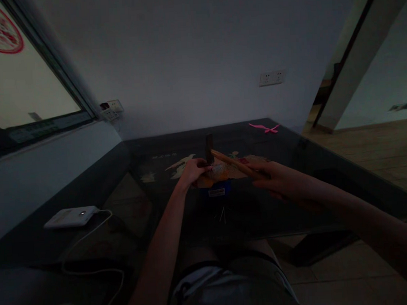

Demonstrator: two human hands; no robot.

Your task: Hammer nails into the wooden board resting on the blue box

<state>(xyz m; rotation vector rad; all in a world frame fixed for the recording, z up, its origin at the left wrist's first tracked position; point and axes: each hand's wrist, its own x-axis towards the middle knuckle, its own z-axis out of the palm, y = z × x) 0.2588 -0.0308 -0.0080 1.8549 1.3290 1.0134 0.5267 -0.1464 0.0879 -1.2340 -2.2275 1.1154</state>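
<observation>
My right hand is wrapped round the wooden handle of a hammer. Its dark head stands upright just beside the fingertips of my left hand. Those fingers are pinched together at the top of a pale and orange piece; whatever they grip is too dark and small to tell. Under that piece is a blue object with a white label. A few thin nails lie on the dark table nearer to me.
The glossy dark table carries a printed pattern. A white power bank or phone with a cable lies at the left. At the far right corner rests a pink ribbon-like thing. Wall sockets are behind.
</observation>
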